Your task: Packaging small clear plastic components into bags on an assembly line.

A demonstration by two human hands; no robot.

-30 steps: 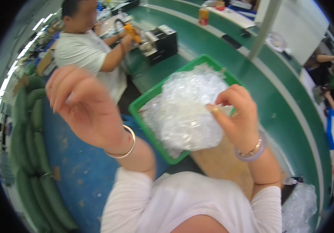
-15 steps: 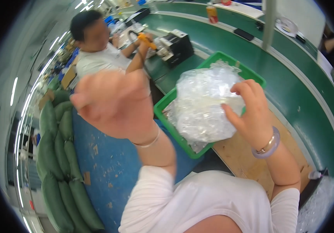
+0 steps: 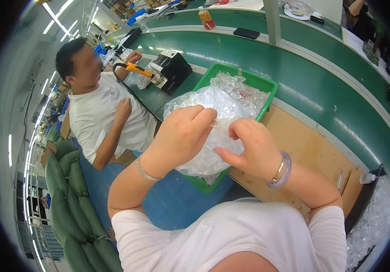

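A bulging clear plastic bag (image 3: 190, 161) full of clear pieces rests on the green crate (image 3: 274, 86) in front of me. My left hand (image 3: 179, 136) is closed in a pinch over the bag's gathered top; what lies between its fingertips is too small to make out. Facing it, my right hand (image 3: 256, 147) curls around the gathered plastic, thumb and forefinger a little apart. Loose clear plastic pieces (image 3: 245, 90) lie in the crate behind the bag.
A person in a white shirt (image 3: 109, 109) stands at left beside an orange power tool (image 3: 138, 70) and a black box (image 3: 177, 68). Beyond the crate runs a green conveyor (image 3: 303, 86). A wooden board (image 3: 303, 149) lies at right; green sacks (image 3: 75, 195) line the left.
My left hand has swung in from the raised left to the bag's top, beside my right hand. The view has shifted, and the person's hand has left the power tool.
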